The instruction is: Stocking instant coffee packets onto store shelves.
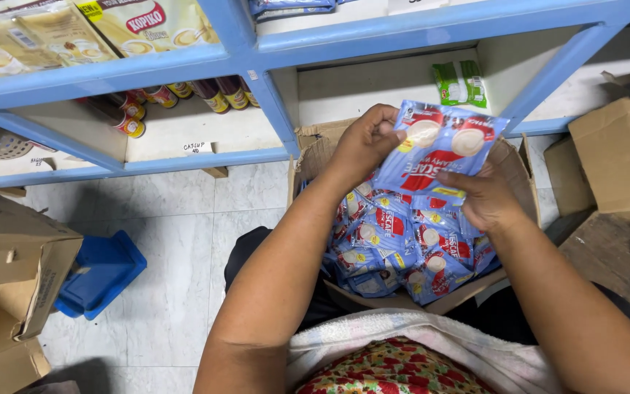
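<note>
Both hands hold one blue coffee-mix packet [442, 146] above an open cardboard box [312, 149]. My left hand [362, 142] grips the packet's upper left edge. My right hand [483, 197] pinches its lower right edge from below. Inside the box lie several more blue packets [402, 248] of the same kind, piled loosely. The box sits on the floor in front of my lap, against the bottom of a blue shelf unit [271, 109].
The shelf holds cream coffee packs [60, 36], a row of small tins [176, 95] and a green sachet [461, 84]. Cardboard boxes stand at left [9, 277] and right [614, 157]. A blue plastic stool [100, 273] lies on the tiled floor.
</note>
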